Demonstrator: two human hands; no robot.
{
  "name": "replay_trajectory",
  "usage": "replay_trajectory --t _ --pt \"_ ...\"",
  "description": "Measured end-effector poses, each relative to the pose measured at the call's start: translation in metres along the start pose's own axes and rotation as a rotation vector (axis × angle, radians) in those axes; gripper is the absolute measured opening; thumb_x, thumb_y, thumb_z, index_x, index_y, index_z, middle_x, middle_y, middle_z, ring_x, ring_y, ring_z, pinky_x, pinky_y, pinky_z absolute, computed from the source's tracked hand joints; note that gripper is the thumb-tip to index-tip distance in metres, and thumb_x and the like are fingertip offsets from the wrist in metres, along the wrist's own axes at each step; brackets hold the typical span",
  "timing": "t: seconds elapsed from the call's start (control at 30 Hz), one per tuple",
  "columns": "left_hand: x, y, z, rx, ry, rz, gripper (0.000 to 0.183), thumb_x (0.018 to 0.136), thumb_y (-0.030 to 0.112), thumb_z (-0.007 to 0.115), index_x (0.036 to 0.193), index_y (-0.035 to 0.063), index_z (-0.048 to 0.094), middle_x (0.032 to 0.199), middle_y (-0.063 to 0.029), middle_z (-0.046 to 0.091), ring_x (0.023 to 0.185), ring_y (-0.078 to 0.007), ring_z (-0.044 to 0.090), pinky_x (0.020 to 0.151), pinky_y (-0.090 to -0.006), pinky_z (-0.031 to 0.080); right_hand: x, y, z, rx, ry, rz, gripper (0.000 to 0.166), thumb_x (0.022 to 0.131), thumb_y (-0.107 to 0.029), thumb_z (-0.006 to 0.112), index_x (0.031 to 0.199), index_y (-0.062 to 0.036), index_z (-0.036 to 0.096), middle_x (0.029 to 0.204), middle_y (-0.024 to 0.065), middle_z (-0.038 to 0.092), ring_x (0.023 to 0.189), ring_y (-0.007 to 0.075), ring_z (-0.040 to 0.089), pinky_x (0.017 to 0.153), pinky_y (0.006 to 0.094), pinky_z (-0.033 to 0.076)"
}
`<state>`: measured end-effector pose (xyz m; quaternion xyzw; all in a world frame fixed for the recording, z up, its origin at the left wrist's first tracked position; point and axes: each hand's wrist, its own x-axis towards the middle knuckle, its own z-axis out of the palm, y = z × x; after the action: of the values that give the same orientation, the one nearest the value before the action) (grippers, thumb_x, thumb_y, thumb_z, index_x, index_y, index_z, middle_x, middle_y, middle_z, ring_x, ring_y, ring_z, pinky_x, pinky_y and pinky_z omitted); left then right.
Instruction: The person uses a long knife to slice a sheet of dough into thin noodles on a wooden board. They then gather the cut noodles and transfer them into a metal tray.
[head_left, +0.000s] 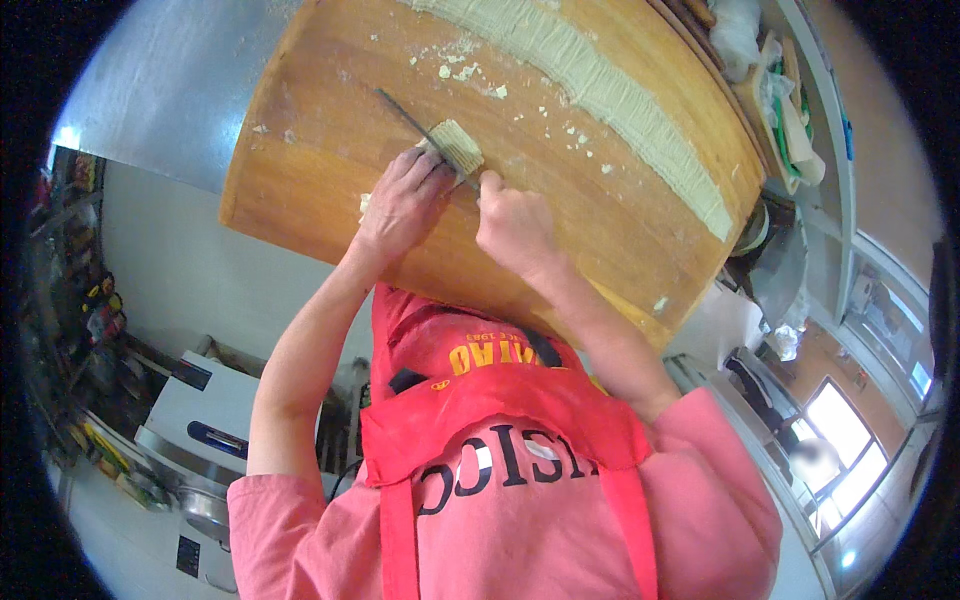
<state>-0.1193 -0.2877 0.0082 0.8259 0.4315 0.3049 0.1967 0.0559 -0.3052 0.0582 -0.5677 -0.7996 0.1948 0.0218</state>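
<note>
My right hand (517, 225) grips the handle of a long-bladed knife (409, 118); the blade slants up to the left across a block of layered pale dough (459, 142). Against the near left side of that block my left hand (414, 191) holds the dough, its fingers bent beside the blade. Part of the dough under the fingers is hidden. Both hands are over a wooden board (315, 165). A long, rippled strip of pale dough (600, 90) curves along the board's far right side.
Dough crumbs (466, 73) lie scattered between the block and the long strip. A metal surface (172, 90) adjoins the board at the left. Beyond the board's right edge stands a tray (776, 112) with bagged items. A metal pot (202, 506) is low at the left.
</note>
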Motion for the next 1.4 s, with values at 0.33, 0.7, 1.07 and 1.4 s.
replay_trajectory --t 0.33,0.7,1.07,1.4 --pt "-0.005 -0.001 0.001 -0.009 -0.024 -0.016 0.028 0.075 0.01 0.065 0.103 0.005 0.063 0.108 -0.01 0.056 0.106 -0.0293 0.051 0.091 -0.0385 0.045 -0.016 -0.006 -0.011 0.074 0.004 -0.014 0.012 0.08 -0.007 0.057 0.085 -0.0013 0.047 0.063 0.0193 0.06 0.054 0.0359 0.061 0.047 0.0457 0.047" --pt "-0.009 -0.001 0.002 0.018 0.005 -0.003 0.029 0.073 0.009 0.066 0.102 0.0048 0.063 0.105 -0.0101 0.056 0.105 -0.0295 0.052 0.089 -0.0383 0.046 -0.023 -0.007 -0.013 0.077 -0.03 -0.008 0.012 0.08 -0.007 0.055 0.083 0.0001 0.047 0.063 0.0202 0.059 0.056 0.0366 0.061 0.049 0.0459 0.048" --pt "-0.007 -0.002 -0.002 -0.016 -0.011 -0.012 0.027 0.074 0.009 0.066 0.1 0.0043 0.063 0.104 -0.0106 0.057 0.103 -0.03 0.053 0.089 -0.0382 0.046 -0.013 -0.002 -0.007 0.107 0.008 -0.02 0.012 0.081 -0.008 0.056 0.084 -0.0001 0.047 0.061 0.0184 0.059 0.053 0.0367 0.061 0.047 0.0454 0.047" --pt "-0.006 0.002 -0.002 -0.014 0.007 -0.01 0.025 0.075 0.009 0.065 0.099 0.0044 0.063 0.101 -0.0102 0.056 0.103 -0.0291 0.052 0.09 -0.038 0.046 -0.001 -0.01 0.0 0.031 -0.011 0.028 0.012 0.079 -0.007 0.056 0.085 -0.0008 0.048 0.061 0.0183 0.059 0.053 0.0356 0.061 0.047 0.0451 0.047"
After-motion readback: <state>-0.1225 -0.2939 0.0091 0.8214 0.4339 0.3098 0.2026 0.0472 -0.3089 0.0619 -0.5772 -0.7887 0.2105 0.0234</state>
